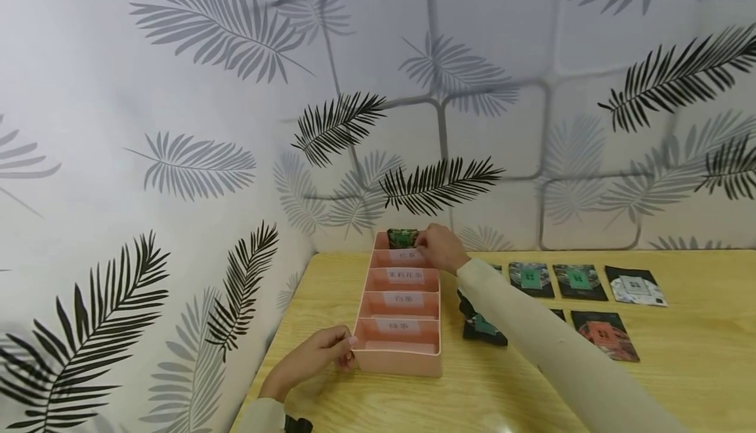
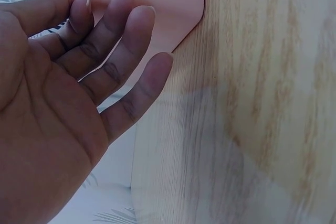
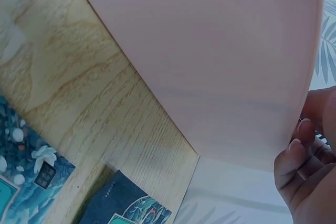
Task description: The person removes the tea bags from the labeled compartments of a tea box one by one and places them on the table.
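A pink divided storage box (image 1: 398, 362) stands on the table, with labelled compartments in a row from near to far. My left hand (image 1: 319, 356) pinches the rim at its near left corner; in the left wrist view that hand's other fingers (image 2: 113, 72) are loosely bent beside the wall. At the far end, my right hand (image 1: 441, 247) reaches over the right rim and pinches the right edge of a dark green tea packet (image 1: 403, 238), which stands in the farthest compartment. In the right wrist view the box wall (image 3: 210, 61) hides the packet.
Right of the box lie green-labelled packets (image 1: 529, 278) (image 1: 580, 281), a white packet (image 1: 635, 285) and a red-labelled packet (image 1: 605, 334). More dark packets (image 1: 484, 329) lie close to the box, partly under my right sleeve (image 1: 543, 341). A leaf-patterned wall (image 1: 484, 216) rises behind the table.
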### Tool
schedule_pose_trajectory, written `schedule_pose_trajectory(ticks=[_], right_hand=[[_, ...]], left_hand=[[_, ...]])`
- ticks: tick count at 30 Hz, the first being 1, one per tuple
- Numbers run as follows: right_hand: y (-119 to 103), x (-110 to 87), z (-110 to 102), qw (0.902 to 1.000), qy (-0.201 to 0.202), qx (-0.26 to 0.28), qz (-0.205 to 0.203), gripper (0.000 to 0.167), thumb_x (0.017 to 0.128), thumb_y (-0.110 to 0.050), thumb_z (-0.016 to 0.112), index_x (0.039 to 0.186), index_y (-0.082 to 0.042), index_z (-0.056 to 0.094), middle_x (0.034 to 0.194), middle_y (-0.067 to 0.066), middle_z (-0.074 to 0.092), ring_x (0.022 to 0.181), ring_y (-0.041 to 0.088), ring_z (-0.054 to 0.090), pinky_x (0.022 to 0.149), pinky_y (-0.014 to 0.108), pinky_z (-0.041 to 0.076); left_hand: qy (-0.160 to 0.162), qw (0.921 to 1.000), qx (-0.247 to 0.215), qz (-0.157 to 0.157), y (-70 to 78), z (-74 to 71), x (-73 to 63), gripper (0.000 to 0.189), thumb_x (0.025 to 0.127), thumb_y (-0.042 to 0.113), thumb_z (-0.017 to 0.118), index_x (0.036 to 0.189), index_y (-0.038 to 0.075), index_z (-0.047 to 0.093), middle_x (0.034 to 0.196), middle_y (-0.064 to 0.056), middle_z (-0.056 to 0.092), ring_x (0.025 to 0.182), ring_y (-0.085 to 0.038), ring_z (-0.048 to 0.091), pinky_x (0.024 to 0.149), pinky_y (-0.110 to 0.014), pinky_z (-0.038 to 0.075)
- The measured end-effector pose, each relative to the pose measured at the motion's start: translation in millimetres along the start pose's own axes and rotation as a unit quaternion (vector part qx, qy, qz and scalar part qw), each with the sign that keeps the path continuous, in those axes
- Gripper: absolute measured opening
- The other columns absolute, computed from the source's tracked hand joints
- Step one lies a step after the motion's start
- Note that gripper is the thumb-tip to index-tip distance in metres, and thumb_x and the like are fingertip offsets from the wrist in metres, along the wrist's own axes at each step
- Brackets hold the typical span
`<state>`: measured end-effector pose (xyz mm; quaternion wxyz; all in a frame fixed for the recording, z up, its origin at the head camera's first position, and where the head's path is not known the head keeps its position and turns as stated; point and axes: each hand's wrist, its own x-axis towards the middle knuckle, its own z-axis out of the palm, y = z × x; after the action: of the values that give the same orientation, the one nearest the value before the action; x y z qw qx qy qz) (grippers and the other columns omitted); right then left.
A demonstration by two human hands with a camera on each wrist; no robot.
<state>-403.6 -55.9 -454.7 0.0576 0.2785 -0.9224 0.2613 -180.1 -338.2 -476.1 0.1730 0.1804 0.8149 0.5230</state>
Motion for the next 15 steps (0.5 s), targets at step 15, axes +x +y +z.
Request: schedule_pose_trajectory(ticks=[15], right_hand=[[6.0, -5.6, -4.8, 0.9935, 0.081, 0.058, -0.055, 0.011, 0.102, -0.016, 0.068, 0.105, -0.007, 0.075, 0.097, 0.004, 0.072, 0.083, 0.018, 0.068, 0.076, 0.040, 0.058]], left_hand=[[-0.005, 1.0000, -0.004, -0.006, -2.0, 0.5, 2.7, 0.036, 0.113, 0.030, 0.046, 0.099, 0.000, 0.059, 0.101, -0.023, 0.070, 0.095, -0.043, 0.068, 0.086, -0.051, 0.057]])
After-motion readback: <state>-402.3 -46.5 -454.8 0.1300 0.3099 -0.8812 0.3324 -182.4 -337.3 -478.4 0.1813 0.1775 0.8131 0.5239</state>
